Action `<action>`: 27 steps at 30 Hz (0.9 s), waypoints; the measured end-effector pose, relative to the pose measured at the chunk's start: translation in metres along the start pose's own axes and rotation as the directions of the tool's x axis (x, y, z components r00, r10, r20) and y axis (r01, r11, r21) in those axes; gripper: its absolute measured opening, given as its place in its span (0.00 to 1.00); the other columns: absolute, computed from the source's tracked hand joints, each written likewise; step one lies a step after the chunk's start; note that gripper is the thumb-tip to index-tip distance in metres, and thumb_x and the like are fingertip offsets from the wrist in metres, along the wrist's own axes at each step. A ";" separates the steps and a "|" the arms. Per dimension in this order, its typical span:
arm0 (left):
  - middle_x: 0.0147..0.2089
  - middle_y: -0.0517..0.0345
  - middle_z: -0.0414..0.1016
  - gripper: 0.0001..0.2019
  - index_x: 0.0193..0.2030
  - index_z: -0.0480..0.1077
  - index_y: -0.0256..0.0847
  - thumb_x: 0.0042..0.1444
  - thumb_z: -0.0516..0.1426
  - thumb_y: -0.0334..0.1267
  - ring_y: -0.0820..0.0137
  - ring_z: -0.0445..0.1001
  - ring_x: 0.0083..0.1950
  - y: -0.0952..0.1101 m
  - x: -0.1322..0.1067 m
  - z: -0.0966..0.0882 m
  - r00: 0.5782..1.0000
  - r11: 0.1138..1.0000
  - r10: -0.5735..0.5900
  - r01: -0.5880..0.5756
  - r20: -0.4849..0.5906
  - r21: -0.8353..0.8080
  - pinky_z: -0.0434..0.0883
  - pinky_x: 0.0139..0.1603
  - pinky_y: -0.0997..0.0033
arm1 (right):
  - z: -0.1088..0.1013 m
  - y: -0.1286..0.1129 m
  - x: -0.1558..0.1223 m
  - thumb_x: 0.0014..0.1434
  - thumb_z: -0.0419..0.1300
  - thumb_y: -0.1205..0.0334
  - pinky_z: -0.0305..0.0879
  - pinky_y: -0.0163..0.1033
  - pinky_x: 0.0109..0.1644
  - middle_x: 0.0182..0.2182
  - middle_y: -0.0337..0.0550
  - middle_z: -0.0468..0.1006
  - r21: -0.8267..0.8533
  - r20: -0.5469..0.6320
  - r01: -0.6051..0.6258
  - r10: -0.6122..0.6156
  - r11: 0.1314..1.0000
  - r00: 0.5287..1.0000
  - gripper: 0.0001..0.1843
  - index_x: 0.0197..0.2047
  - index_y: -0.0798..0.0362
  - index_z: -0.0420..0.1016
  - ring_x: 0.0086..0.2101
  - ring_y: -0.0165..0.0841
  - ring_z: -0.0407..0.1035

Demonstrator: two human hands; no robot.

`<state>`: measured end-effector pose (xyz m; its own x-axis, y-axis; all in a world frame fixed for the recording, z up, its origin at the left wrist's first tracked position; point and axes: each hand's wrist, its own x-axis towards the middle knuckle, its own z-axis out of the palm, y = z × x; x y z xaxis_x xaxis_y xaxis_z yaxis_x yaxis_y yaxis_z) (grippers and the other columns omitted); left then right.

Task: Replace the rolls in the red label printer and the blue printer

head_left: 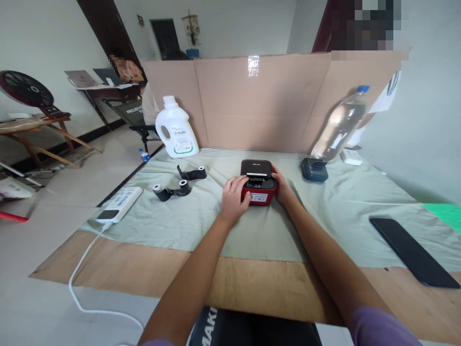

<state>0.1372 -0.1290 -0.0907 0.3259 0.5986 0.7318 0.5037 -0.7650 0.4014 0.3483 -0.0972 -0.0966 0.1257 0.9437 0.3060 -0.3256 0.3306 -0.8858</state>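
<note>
A red and black label printer (256,168) sits on the pale green cloth in front of me, with a slot across its top and a white sticker on its front. My left hand (234,196) grips its left side, the fingers resting on the top edge and the thumb at the front. Along the opposite side my right hand (283,187) is wrapped, its fingers partly hidden behind the printer. Left of it lie black ribbon rolls on white cores: one pair (172,191) is joined by ribbon, and another roll (194,173) trails a loose strip.
A white power strip (120,204) lies left, its cable running off the table. At the back stand a white jug (176,129), a large clear bottle (338,127) and a cardboard screen (252,105). A black phone-like slab (412,250) lies right. People are beyond the screen.
</note>
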 end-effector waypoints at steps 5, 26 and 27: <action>0.65 0.46 0.68 0.23 0.64 0.63 0.39 0.62 0.52 0.40 0.56 0.62 0.65 -0.002 0.000 0.000 0.999 0.999 -0.046 0.046 0.008 0.013 0.60 0.68 0.51 | -0.002 0.001 0.001 0.50 0.60 0.57 0.67 0.49 0.62 0.56 0.36 0.78 -0.011 0.016 0.011 -0.011 1.000 1.000 0.30 0.58 0.43 0.74 0.58 0.43 0.69; 0.59 0.47 0.74 0.23 0.61 0.64 0.41 0.59 0.53 0.39 0.56 0.71 0.56 0.000 0.003 0.003 0.986 0.985 -0.165 0.165 0.006 0.043 0.65 0.56 0.55 | 0.004 -0.006 0.000 0.45 0.60 0.58 0.70 0.45 0.58 0.53 0.34 0.80 -0.043 -0.033 -0.022 0.021 0.999 0.999 0.34 0.59 0.43 0.74 0.55 0.43 0.72; 0.59 0.47 0.73 0.23 0.62 0.64 0.41 0.59 0.53 0.39 0.56 0.71 0.57 0.000 0.003 0.003 0.987 0.986 -0.162 0.161 0.006 0.042 0.65 0.56 0.55 | 0.004 -0.006 0.000 0.45 0.60 0.58 0.70 0.45 0.58 0.53 0.34 0.80 -0.045 -0.037 -0.021 0.019 0.999 0.999 0.34 0.59 0.43 0.74 0.55 0.43 0.72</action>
<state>0.1406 -0.1269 -0.0900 0.2451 0.7158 0.6538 0.5826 -0.6478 0.4908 0.3461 -0.0994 -0.0903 0.1541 0.9488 0.2757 -0.2858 0.3099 -0.9068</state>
